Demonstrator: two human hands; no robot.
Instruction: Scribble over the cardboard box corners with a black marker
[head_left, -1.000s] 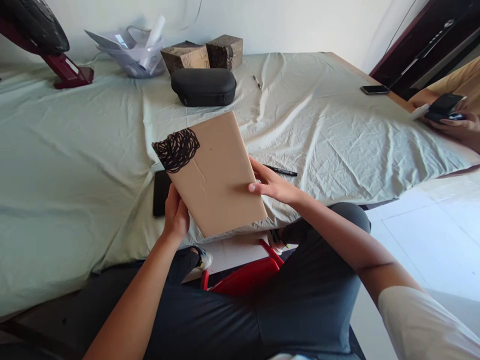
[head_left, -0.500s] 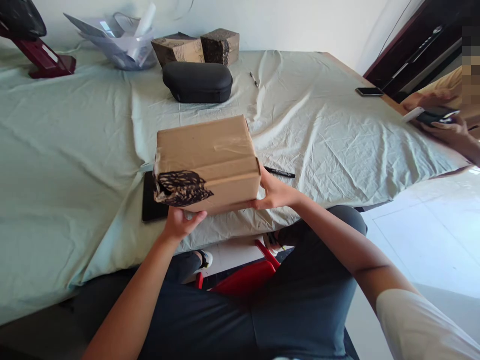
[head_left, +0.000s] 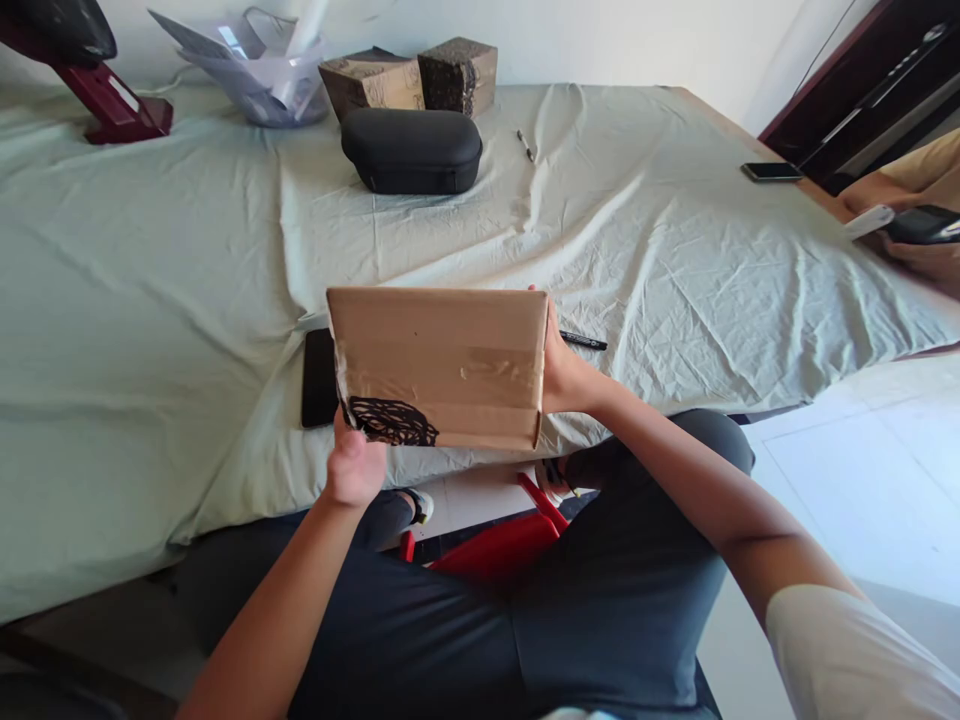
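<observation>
A brown cardboard box [head_left: 442,350] with shiny tape and a black scribble at its lower left corner is held between both hands near the table's front edge. My left hand [head_left: 355,468] grips its lower left corner, thumb up, the other fingers mostly hidden by the box. On the right side, my right hand [head_left: 561,368] is wrapped round the box, with a fingertip showing at the top right corner. Partly behind the box on the left lies a black flat device [head_left: 318,380]. A black marker [head_left: 583,341] lies just right of my right hand.
On the cloth-covered table [head_left: 187,260] stand a black case [head_left: 412,152], two scribbled boxes [head_left: 459,78], a clear plastic basket [head_left: 281,90] and a dark red stand [head_left: 124,110]. A pen [head_left: 525,146] and a phone [head_left: 772,172] lie further right. Another person's hand [head_left: 874,190] is at the far right.
The box has tipped and turned, so its taped broad face now faces me and its long edges run level. Both hands have shifted with it. The view has moved slightly.
</observation>
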